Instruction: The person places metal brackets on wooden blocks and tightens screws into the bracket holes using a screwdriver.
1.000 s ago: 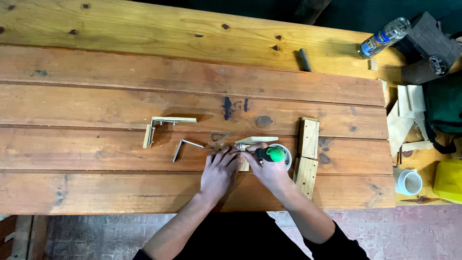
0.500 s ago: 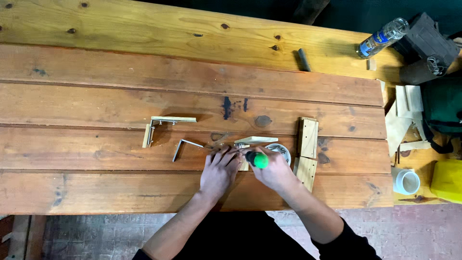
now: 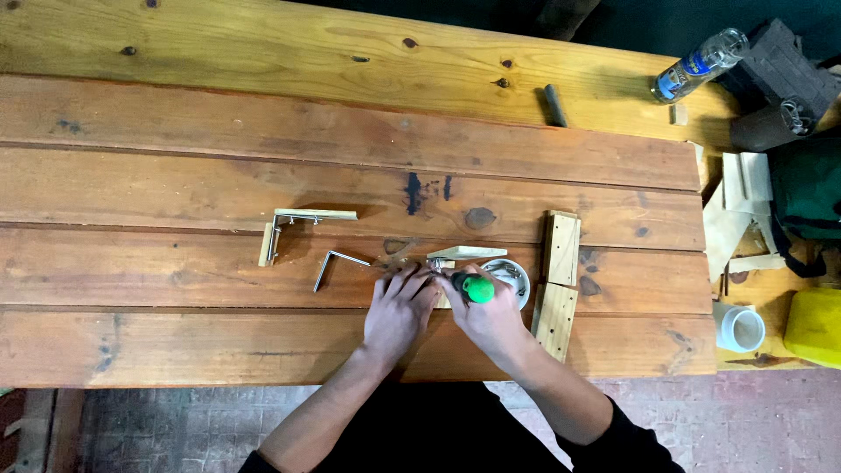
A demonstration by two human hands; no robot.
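Observation:
My right hand [image 3: 491, 317] grips a green-handled screwdriver [image 3: 477, 287], held upright over a small light wood piece [image 3: 464, 254] near the front of the wooden table [image 3: 219, 175]. My left hand [image 3: 399, 311] rests flat beside it, fingertips pressing on the wood piece and what looks like a metal bracket; the contact spot is hidden by the fingers. A small round white dish [image 3: 515, 276] sits just right of the screwdriver, partly covered by my right hand.
A wood corner with metal bracket [image 3: 293, 228] and a loose L-shaped metal bracket [image 3: 337, 265] lie left of my hands. Two short wood blocks [image 3: 559, 271] lie to the right. A plastic bottle [image 3: 696, 66], white cup [image 3: 738, 328], yellow container [image 3: 813, 326] and dark bag [image 3: 806, 184] sit at the right.
My right hand has shifted the green screwdriver slightly left, from over the white dish toward the wood piece. My left hand has stayed in place.

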